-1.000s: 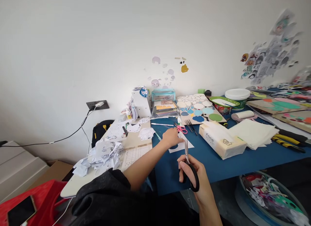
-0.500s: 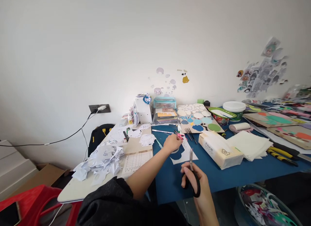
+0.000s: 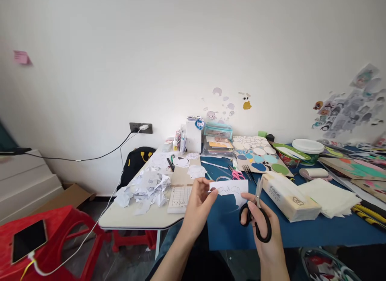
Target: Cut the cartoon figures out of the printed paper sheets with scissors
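My left hand point(image 3: 199, 202) pinches the left edge of a white sheet of paper point(image 3: 243, 187) with small drawn outlines and a piece cut out of its lower side. My right hand point(image 3: 265, 222) has its fingers through the black handles of a pair of scissors point(image 3: 258, 191), blades slightly apart and pointing up. A finger of this hand also touches the paper's right edge. Behind the paper, pink-handled scissors point(image 3: 238, 175) lie on the blue table mat point(image 3: 223, 236), with dark tweezers point(image 3: 249, 173) to their right.
A tissue pack point(image 3: 291, 198) and white sheets point(image 3: 330, 195) lie to the right. A board of coloured cut-outs point(image 3: 262, 154) stands behind. Paper scraps point(image 3: 147, 188) pile up on the white table at left. A phone point(image 3: 29, 240) rests on a red stool point(image 3: 60, 224).
The view has swung left. My left hand has come back from the pink scissors area and lifted the paper off the mat. My right hand has brought the black scissors beside it.
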`<state>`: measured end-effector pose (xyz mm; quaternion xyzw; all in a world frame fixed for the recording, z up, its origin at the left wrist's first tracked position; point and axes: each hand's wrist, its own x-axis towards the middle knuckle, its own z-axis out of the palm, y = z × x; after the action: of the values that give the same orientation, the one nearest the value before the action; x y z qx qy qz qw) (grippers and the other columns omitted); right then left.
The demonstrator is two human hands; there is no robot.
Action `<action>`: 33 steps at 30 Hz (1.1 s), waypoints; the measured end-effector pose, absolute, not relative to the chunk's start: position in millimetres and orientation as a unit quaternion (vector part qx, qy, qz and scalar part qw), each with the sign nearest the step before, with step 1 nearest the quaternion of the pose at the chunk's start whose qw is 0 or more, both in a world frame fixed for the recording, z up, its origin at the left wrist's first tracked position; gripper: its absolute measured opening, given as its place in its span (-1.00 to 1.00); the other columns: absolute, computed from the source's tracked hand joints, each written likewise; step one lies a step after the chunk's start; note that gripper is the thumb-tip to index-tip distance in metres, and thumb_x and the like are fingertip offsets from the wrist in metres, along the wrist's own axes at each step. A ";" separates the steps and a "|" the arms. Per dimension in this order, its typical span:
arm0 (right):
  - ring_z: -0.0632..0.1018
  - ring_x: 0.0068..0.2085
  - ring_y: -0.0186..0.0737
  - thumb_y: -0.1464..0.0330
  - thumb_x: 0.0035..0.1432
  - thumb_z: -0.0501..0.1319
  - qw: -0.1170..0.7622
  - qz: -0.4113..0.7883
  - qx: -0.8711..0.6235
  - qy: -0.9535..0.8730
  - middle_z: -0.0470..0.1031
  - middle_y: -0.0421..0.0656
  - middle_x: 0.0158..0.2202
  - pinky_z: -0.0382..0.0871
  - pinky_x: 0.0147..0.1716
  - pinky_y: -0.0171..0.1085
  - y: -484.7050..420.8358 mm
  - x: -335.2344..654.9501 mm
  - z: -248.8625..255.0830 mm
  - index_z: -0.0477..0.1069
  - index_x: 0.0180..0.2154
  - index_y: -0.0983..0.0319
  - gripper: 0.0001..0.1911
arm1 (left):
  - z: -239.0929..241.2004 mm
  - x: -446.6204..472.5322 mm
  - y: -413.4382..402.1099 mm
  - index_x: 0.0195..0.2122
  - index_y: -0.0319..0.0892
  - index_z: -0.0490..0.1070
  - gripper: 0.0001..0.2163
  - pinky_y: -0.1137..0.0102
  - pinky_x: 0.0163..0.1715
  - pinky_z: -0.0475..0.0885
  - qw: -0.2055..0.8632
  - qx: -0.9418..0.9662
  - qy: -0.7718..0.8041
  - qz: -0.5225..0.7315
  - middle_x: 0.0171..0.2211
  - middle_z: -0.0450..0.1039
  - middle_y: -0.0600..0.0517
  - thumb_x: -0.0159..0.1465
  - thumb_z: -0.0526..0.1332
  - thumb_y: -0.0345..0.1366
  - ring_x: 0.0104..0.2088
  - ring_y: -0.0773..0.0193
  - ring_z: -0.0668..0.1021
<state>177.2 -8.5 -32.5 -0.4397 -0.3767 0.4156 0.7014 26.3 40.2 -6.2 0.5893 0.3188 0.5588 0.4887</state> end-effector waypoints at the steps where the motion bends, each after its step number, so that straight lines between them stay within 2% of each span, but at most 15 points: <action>1: 0.37 -0.60 -0.24 0.13 0.08 0.27 0.681 0.404 -0.453 -0.409 0.37 -0.23 -0.71 0.20 -0.54 -0.29 -8.8 176.7 -26.7 0.48 -0.23 0.28 -0.65 | -5.1 16.5 35.5 -0.20 -0.06 0.12 -0.81 0.41 -0.19 0.35 0.496 0.586 0.305 0.565 -0.16 0.40 0.03 0.26 0.16 -0.27 -0.18 0.30 0.47; 3: 0.37 -0.60 -0.23 0.14 0.09 0.25 0.641 0.386 -0.469 -0.469 0.37 -0.23 -0.70 0.23 -0.52 -0.27 -7.6 175.9 -15.3 0.47 -0.26 0.25 -0.69 | 0.0 -2.3 26.2 -0.12 -0.02 0.12 -0.78 0.39 -0.13 0.34 0.494 0.604 0.290 0.553 -0.03 0.39 0.01 0.27 0.15 -0.31 -0.08 0.27 0.45; 5: 0.38 -0.59 -0.23 0.15 0.10 0.24 0.603 0.365 -0.483 -0.520 0.35 -0.24 -0.68 0.25 -0.52 -0.28 -4.5 174.2 -4.8 0.46 -0.29 0.23 -0.73 | 7.5 -17.1 18.3 -0.10 -0.03 0.21 -0.80 0.37 -0.11 0.34 0.489 0.642 0.297 0.510 0.02 0.38 -0.02 0.27 0.16 -0.33 0.00 0.21 0.42; 7: 0.39 -0.58 -0.24 0.19 0.12 0.23 0.566 0.336 -0.495 -0.568 0.33 -0.25 -0.66 0.27 -0.53 -0.29 -0.6 171.5 4.3 0.45 -0.30 0.22 -0.77 | 14.8 -26.0 13.2 -0.12 -0.06 0.34 -0.84 0.37 -0.10 0.35 0.474 0.669 0.316 0.477 -0.01 0.41 -0.02 0.26 0.17 -0.32 0.01 0.16 0.43; 10: 0.40 -0.57 -0.25 0.24 0.15 0.21 0.513 0.305 -0.493 -0.633 0.33 -0.23 -0.59 0.30 -0.55 -0.30 4.2 166.5 14.2 0.42 -0.31 0.22 -0.83 | 20.1 -29.0 11.7 -0.20 -0.10 0.48 -0.86 0.39 -0.12 0.36 0.453 0.696 0.334 0.445 -0.14 0.50 0.01 0.26 0.16 -0.32 -0.10 0.18 0.50; 13: 0.41 -0.54 -0.28 0.28 0.18 0.19 0.498 0.296 -0.472 -0.665 0.38 -0.15 -0.39 0.34 -0.53 -0.29 3.7 161.4 17.0 0.40 -0.31 0.21 -0.87 | 16.2 -26.9 14.0 -0.24 -0.12 0.55 -0.82 0.39 -0.08 0.36 0.452 0.693 0.352 0.437 -0.19 0.56 0.02 0.25 0.15 -0.37 -0.12 0.18 0.54; 16: 0.41 -0.51 -0.31 0.29 0.18 0.19 0.530 0.273 -0.477 -0.646 0.35 -0.08 -0.14 0.37 -0.51 -0.29 -5.6 156.5 8.9 0.41 -0.26 0.18 -0.89 | 7.0 -26.7 14.6 -0.23 -0.12 0.56 -0.82 0.37 -0.05 0.37 0.463 0.646 0.391 0.465 -0.17 0.58 0.02 0.25 0.15 -0.34 -0.08 0.16 0.54; 17: 0.41 -0.51 -0.31 0.29 0.18 0.20 0.538 0.272 -0.486 -0.633 0.36 -0.08 -0.15 0.37 -0.51 -0.30 -10.3 155.0 3.8 0.41 -0.25 0.17 -0.88 | 4.0 -27.3 13.9 -0.21 -0.12 0.55 -0.82 0.37 -0.04 0.37 0.463 0.628 0.401 0.481 -0.16 0.57 0.02 0.25 0.16 -0.33 -0.07 0.15 0.53; 19: 0.39 -0.55 -0.30 0.28 0.16 0.22 0.527 0.322 -0.489 -0.616 0.41 -0.13 -0.35 0.33 -0.56 -0.32 -19.8 152.5 -7.9 0.41 -0.24 0.18 -0.86 | -0.7 -28.9 11.5 -0.16 -0.11 0.53 -0.81 0.36 -0.01 0.35 0.456 0.601 0.408 0.514 -0.11 0.55 0.02 0.24 0.19 -0.31 -0.02 0.15 0.51; 22: 0.36 -0.61 -0.33 0.31 0.07 0.30 0.452 0.427 -0.460 -0.634 0.38 -0.21 -0.52 0.30 -0.56 -0.33 -28.4 150.6 -21.6 0.44 -0.32 0.23 -0.86 | -2.8 -31.3 7.1 -0.08 -0.09 0.50 -0.76 0.37 0.03 0.33 0.462 0.586 0.395 0.536 -0.03 0.51 0.03 0.21 0.22 -0.34 0.03 0.16 0.47; 25: 0.32 -0.64 -0.38 0.33 0.04 0.31 0.393 0.489 -0.442 -0.641 0.34 -0.25 -0.54 0.27 -0.59 -0.35 -28.3 151.6 -25.6 0.46 -0.32 0.25 -0.86 | -1.0 -33.5 3.5 -0.08 -0.11 0.49 -0.74 0.37 0.02 0.34 0.492 0.578 0.382 0.526 0.00 0.49 0.02 0.20 0.22 -0.36 0.02 0.15 0.48; 33: 0.30 -0.67 -0.44 0.39 0.02 0.29 0.357 0.516 -0.428 -0.650 0.34 -0.29 -0.55 0.23 -0.63 -0.40 -27.6 150.5 -23.3 0.51 -0.31 0.25 -0.87 | 0.2 -35.6 -3.0 -0.09 -0.10 0.51 -0.74 0.41 -0.03 0.36 0.512 0.593 0.376 0.495 -0.06 0.52 0.05 0.20 0.19 -0.41 -0.04 0.17 0.51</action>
<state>150.5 -27.6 -23.3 -0.4276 -0.6501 0.5165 0.3574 -35.6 -3.0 0.2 0.5929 0.3756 0.4948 0.5124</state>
